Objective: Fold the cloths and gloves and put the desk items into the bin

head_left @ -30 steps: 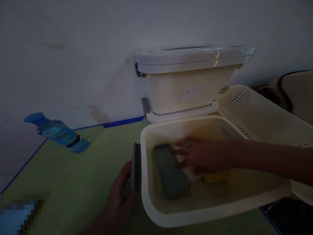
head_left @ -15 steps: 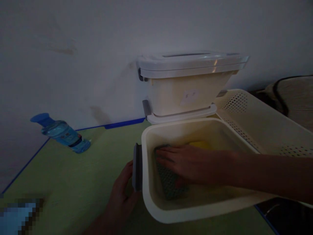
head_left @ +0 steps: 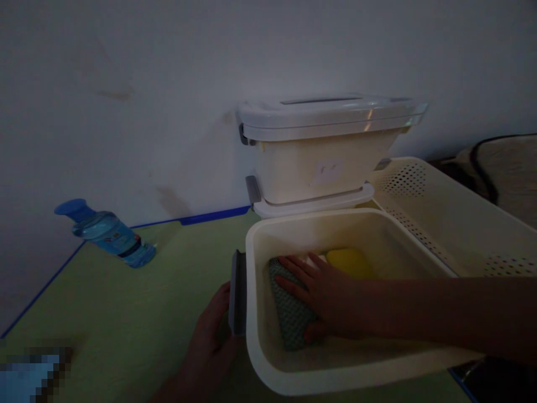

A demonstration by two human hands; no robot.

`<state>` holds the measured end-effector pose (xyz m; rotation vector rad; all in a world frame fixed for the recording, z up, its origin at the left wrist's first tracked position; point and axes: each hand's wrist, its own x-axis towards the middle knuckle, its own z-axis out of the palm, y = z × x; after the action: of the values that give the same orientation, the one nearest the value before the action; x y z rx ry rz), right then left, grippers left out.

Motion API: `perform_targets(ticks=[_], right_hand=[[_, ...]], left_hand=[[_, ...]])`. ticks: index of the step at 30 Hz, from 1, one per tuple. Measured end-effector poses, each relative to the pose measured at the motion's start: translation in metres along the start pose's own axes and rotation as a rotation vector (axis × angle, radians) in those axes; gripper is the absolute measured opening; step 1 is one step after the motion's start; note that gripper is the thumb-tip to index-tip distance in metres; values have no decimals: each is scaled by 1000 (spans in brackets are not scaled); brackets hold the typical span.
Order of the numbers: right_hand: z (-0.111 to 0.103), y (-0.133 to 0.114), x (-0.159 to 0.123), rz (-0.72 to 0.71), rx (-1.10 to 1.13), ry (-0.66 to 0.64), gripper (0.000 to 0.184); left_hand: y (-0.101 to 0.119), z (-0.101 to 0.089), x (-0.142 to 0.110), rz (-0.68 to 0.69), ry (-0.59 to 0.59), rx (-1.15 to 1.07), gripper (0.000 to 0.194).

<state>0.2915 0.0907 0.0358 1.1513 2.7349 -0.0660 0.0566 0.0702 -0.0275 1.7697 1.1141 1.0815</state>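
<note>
A cream plastic storage bin (head_left: 327,383) with a grey side latch (head_left: 238,294) stands open in front of me. Inside, my right hand (head_left: 323,291) lies with its fingers spread on a folded, dark green patterned cloth (head_left: 291,316) at the bin's left end. Beyond that hand a yellow item (head_left: 348,262), perhaps another folded cloth, rests on the bottom, with something whitish beside it. Outside the bin, my left hand (head_left: 212,330) holds the latch side, its fingertips partly hidden behind the latch.
Behind the bin, a lidded cream box (head_left: 293,168) stands against the wall. A perforated cream basket (head_left: 457,212) is to the right. On the green tabletop (head_left: 180,263) at left is a blue-capped water bottle (head_left: 113,235). A pixelated object (head_left: 29,375) lies at the lower left.
My right hand has drawn slightly toward me and its fingers have spread on the green cloth, exposing more of the yellow item. My left hand remains at the latch.
</note>
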Motion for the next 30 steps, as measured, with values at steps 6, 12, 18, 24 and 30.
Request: perform_targets(ticks=[6, 12, 18, 24, 30], right_hand=[[-33, 33, -7, -277, 107, -48, 75], [-36, 50, -19, -505, -18, -77, 64], [-7, 50, -18, -542, 17, -93, 55], [-20, 43, -18, -496, 31, -91, 58], [-64, 38, -42, -330, -27, 202, 41]], left_hand=[[0, 1, 1, 63, -25, 30, 43], [-5, 0, 0, 95, -19, 55, 44], [-4, 1, 1, 100, -30, 44, 45], [-5, 1, 2, 63, -22, 11, 42], [-3, 2, 6, 38, -16, -109, 36]])
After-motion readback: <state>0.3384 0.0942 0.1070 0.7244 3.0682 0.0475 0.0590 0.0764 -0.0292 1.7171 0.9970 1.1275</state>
